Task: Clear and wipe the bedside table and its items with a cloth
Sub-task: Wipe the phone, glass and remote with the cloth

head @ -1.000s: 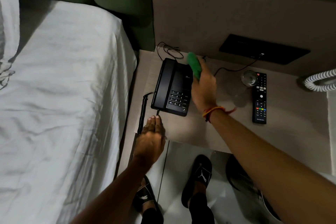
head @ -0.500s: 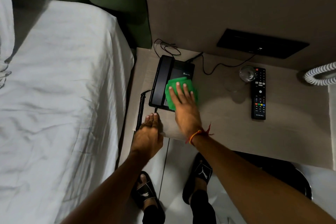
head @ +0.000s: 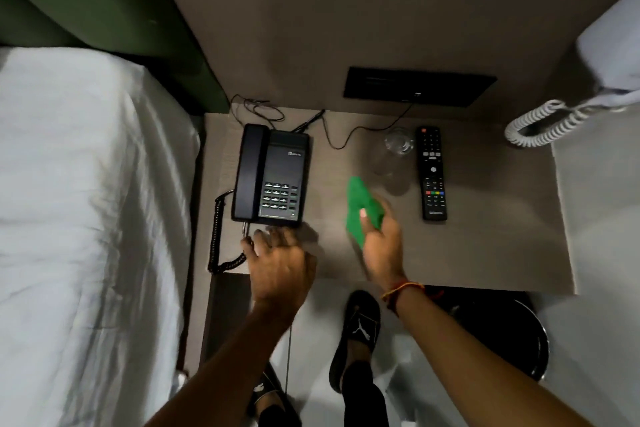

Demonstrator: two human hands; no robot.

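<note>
Dim bedside corner, white bed (head: 79, 218) at left, brown surface (head: 485, 246) tucked against the padded wall. Half a second back, green cloth (head: 362, 208) pressed flat over the keypad of the black telephone (head: 272, 177); now lifted clear and carried right, bunched in the right hand (head: 381, 246), thumb clamped across the fabric, hovering or brushing over bare surface between telephone and remote control (head: 433, 173); contact blurred, not possible to say which. Left hand (head: 277, 260) slid forward from the near edge, fingers loosely curled and released, tips at the telephone's near edge beside the coiled cord (head: 218, 232), gripping nothing visible. Keypad uncovered again, handset seated in its cradle. Clear glass (head: 398, 142) just left of the remote, both untouched at the far right. Probably telephone pass finished, and wiping shifted to open surface; glass and remote likely next for lifting and wiping, clearing not yet begun.
</note>
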